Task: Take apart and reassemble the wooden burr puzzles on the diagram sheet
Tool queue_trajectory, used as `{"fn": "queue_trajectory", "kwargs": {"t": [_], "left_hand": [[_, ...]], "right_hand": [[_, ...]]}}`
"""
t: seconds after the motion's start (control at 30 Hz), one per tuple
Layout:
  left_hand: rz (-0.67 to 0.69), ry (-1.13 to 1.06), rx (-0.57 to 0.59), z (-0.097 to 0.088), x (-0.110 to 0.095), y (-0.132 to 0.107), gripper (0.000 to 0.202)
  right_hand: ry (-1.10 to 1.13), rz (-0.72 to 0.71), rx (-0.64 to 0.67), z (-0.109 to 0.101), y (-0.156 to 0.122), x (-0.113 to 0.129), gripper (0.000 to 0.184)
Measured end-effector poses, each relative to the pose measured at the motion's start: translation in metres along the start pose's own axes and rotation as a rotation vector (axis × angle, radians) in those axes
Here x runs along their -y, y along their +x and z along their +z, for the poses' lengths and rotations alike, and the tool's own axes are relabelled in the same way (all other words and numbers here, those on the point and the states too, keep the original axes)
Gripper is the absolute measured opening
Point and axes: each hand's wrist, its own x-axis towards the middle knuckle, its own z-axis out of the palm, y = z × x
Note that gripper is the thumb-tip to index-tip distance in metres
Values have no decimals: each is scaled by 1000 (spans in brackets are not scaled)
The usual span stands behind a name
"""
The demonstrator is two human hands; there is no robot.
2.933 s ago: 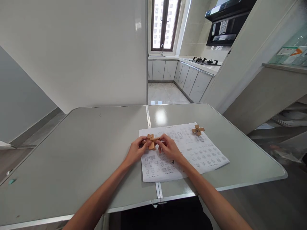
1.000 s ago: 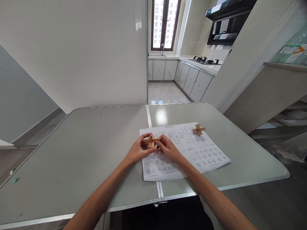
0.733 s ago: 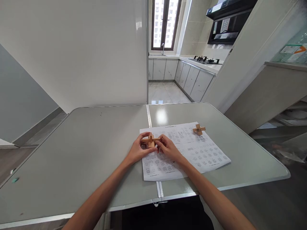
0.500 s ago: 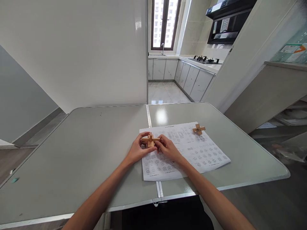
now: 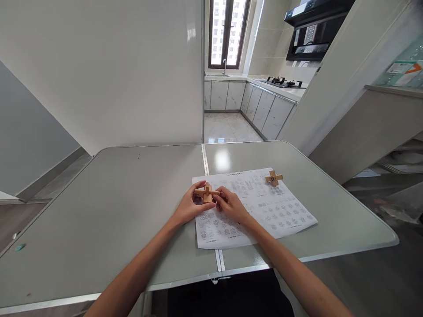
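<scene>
A small wooden cross-shaped puzzle [image 5: 207, 193] is held just above a printed sheet [image 5: 264, 211] on the grey folding table [image 5: 109, 211]. My left hand [image 5: 187, 207] pinches its left side, fingers curled round the wood. My right hand [image 5: 231, 204] grips its right arm from the other side. A second wooden cross puzzle [image 5: 273, 178] lies by itself at the sheet's far right corner, away from both hands.
The table's centre seam [image 5: 204, 159] runs front to back beside the sheet. A white wall panel [image 5: 115, 70] stands behind the table's left half. Beyond is a kitchen with cabinets [image 5: 261, 110] and a hob [image 5: 280, 82]. A counter [image 5: 370, 123] stands to the right.
The puzzle has been turned between my fingers, from a more upright hold to a flatter one with its arms level. Both hands stay in the same spot over the sheet.
</scene>
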Motion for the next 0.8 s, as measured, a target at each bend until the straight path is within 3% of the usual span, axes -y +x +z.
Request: {"fn": "queue_trajectory", "kwargs": {"t": [0.23, 0.47, 0.63, 0.8], "left_hand": [[35, -70, -24, -2, 8, 4, 92], [96, -71, 58, -1, 9, 3, 82], [135, -94, 149, 4, 4, 1, 62], [97, -11, 115, 5, 1, 0, 50]], "right_hand": [[71, 3, -26, 2, 2, 4, 34], [431, 118, 12, -1, 5, 1, 38], [634, 189, 1, -6, 7, -6, 37], [692, 208, 47, -6, 7, -6, 37]]}}
